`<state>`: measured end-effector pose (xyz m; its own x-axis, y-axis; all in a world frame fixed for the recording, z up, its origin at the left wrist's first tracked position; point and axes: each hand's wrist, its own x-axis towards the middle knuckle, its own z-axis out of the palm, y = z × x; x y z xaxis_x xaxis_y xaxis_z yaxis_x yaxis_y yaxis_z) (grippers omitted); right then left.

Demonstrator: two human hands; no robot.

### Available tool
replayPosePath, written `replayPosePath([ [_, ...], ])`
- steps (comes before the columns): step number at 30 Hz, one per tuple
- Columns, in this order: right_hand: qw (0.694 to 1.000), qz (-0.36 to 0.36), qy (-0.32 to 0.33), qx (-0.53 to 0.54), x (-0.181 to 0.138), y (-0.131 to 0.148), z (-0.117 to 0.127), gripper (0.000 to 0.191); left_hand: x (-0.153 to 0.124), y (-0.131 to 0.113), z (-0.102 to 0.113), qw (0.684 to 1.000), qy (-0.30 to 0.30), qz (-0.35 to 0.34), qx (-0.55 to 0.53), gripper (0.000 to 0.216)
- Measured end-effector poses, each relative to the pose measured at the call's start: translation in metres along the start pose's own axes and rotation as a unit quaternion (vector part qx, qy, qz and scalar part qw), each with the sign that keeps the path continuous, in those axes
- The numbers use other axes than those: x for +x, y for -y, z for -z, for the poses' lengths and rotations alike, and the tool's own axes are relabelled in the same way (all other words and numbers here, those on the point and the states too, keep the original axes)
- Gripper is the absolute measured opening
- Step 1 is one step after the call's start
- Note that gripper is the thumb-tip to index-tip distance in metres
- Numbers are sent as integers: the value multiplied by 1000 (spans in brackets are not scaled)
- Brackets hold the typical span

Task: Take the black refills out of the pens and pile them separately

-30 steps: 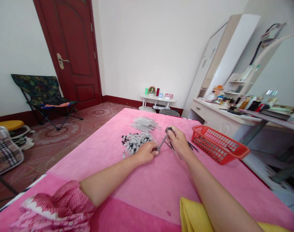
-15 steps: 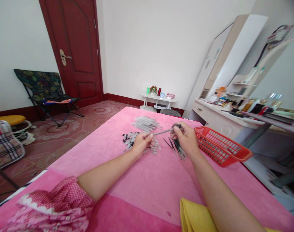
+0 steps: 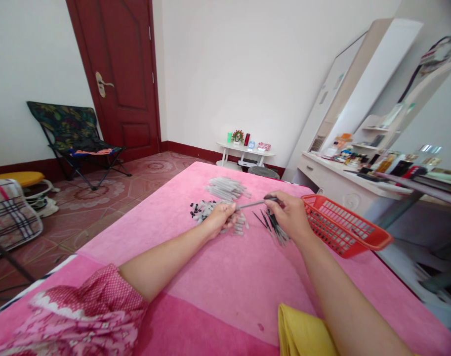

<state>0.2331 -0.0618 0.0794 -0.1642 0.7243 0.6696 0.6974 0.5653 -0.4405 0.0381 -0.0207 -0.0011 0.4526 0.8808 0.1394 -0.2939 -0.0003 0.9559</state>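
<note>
The left hand is pinching one end of a grey pen tube and the right hand is gripping its dark far end, holding it just above the pink cloth. Black refills are sticking out beneath the right hand. A red basket is sitting just beside that hand.

No text, label, brand or number is legible anywhere. The bottles and jars on the white dresser at two o'clock are too small and blurred to read.
</note>
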Motion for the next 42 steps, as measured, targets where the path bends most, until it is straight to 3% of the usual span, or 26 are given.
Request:
replayPosePath([
  [5, 1000, 10, -18, -23, -4, 3, -3, 14, -3, -2, -3, 999, -32, -27, 31, 45],
  [12, 993, -94, -62, 18, -7, -2, -10, 20, -2, -3, -3, 987, -80, -91, 107, 38],
  [16, 985, -151, -53, 66, -6, -3, -11, 27, 0, -7, -1, 976, -93, -136, 140, 30],
  [19, 960, -213, -56, 171, -4, 0, -12, 29, -1, -11, -4, 975, -102, -142, 137, 27],
  [24, 886, -250, -104, 377, -2, 8, -19, 30, 0, -12, -10, 979, -88, -120, 139, 35],
  [27, 875, -256, -75, 405, -3, 9, -26, 33, -2, -9, -13, 970, -52, -135, 194, 35],
  [31, 907, -234, -43, 347, -3, 7, -32, 35, -7, -11, -16, 931, 13, -180, 316, 36],
  [34, 923, -222, -50, 311, 1, 3, -19, 35, -6, -13, -13, 910, 31, -195, 365, 37],
  [37, 952, -196, -127, 196, 7, -10, 15, 34, 2, -16, 3, 902, -40, -195, 382, 31],
  [39, 959, -178, -220, 30, 7, -25, 45, 31, 10, -19, 22, 896, -128, -202, 375, 25],
  [42, 893, -235, -293, -248, -2, -54, 85, 35, 19, -24, 60, 865, -242, -198, 392, 25],
])
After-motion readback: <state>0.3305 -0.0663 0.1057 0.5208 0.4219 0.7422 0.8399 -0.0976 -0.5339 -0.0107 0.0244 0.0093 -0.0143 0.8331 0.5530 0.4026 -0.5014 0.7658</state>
